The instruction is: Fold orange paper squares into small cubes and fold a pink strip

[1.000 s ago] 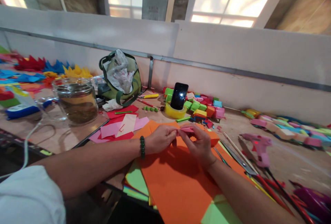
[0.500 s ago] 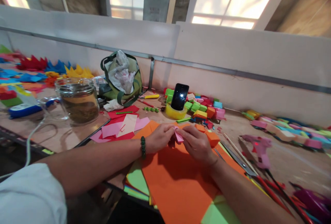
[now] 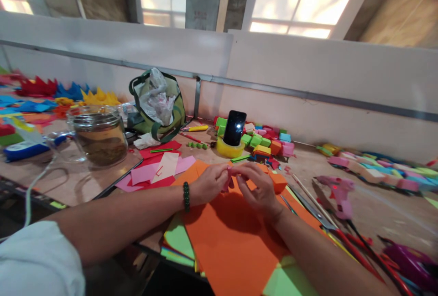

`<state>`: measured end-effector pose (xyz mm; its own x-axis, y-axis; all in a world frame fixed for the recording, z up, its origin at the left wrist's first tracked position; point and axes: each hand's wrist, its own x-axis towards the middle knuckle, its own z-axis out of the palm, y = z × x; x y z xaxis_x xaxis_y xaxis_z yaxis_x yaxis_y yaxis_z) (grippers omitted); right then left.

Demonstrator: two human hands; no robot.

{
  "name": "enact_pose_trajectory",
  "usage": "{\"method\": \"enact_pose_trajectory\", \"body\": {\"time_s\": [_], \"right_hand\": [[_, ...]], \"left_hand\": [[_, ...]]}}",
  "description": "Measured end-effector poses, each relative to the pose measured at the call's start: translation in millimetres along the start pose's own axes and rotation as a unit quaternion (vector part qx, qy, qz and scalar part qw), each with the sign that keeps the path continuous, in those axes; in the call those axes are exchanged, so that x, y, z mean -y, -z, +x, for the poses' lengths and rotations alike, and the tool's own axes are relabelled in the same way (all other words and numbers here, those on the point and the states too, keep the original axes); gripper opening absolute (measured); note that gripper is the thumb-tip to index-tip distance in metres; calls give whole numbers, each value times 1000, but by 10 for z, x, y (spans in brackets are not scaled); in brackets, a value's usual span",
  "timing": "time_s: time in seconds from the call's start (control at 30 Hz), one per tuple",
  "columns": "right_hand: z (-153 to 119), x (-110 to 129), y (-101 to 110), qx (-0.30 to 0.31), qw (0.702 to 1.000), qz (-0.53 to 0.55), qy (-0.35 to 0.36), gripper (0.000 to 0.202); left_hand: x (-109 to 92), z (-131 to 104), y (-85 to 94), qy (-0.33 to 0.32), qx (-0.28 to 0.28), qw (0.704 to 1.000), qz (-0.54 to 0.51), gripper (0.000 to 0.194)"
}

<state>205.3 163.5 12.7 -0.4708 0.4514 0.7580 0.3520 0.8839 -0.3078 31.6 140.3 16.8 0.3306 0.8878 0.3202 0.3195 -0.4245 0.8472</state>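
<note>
My left hand [image 3: 212, 182], with a green bead bracelet at its wrist, is closed on a small piece of pink paper [image 3: 226, 185], mostly hidden by the fingers. Across from it, my right hand [image 3: 259, 189] has its fingers stretched toward the paper, index fingertip at its top edge and thumb held away. Both hands are over orange paper sheets [image 3: 236, 241], stacked on green and other coloured sheets [image 3: 179, 236]. Beside the right hand sits a small folded orange paper block [image 3: 278, 183].
A phone [image 3: 235, 127] leans in a yellow tape roll [image 3: 230, 149], by many coloured paper blocks. A pink glue gun [image 3: 338, 191] and red-handled scissors [image 3: 349, 241] lie at right. Leftward are a glass jar [image 3: 100, 138], a green bag [image 3: 178, 109] and pink paper scraps [image 3: 143, 175].
My right thumb and fingers have spread away from the pink paper, which now sits lower within my left fingers. The view has shifted slightly.
</note>
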Motion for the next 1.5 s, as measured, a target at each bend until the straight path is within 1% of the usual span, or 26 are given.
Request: {"method": "enact_pose_trajectory", "body": {"time_s": [0.07,0.1,0.2,0.33,0.4,0.5,0.57,0.67,0.83,0.93,1.07,1.17,1.23,1.33,1.4,1.5], "right_hand": [[11,4,-27,-26,997,23,-71,11],[19,3,-39,-33,995,29,-88,7],[35,-7,-62,-21,996,27,-85,11],[23,-22,-76,-28,997,9,-66,12],[12,-24,-80,-33,998,12,-60,10],[6,-17,-75,-28,998,10,-64,13],[10,-8,-66,-20,997,5,-72,16],[18,-4,-52,-7,995,7,-94,18],[20,-25,-39,10,987,64,-145,22],[22,-16,-27,9,977,125,-175,24],[26,34,-28,14,965,175,-193,27],[17,51,-57,11,956,190,-222,23],[9,37,-80,6,951,196,-241,23],[3,1,-98,4,948,193,-254,25],[7,-8,-96,1,946,190,-263,25],[22,11,-84,1,936,216,-279,25]], "left_hand": [[27,-7,-4,-9,10,999,39,29],[36,-10,-5,-12,13,999,49,29],[31,-17,-5,-13,20,999,48,29],[-25,-13,5,19,21,999,-24,25],[-37,-10,9,28,17,998,-44,26],[-13,-7,6,14,28,998,-53,32],[21,-4,-4,0,25,999,-49,36],[72,0,-26,-11,-1,999,-30,40],[66,6,-28,-7,31,998,-52,46],[17,13,-6,9,39,997,-70,47],[-22,18,19,44,40,996,-74,39],[-24,23,19,62,24,994,-81,34],[-21,29,15,83,29,991,-104,34],[-12,47,17,139,38,976,-166,31],[-1,62,24,165,31,965,-199,28],[25,81,34,171,29,963,-208,28]]}}
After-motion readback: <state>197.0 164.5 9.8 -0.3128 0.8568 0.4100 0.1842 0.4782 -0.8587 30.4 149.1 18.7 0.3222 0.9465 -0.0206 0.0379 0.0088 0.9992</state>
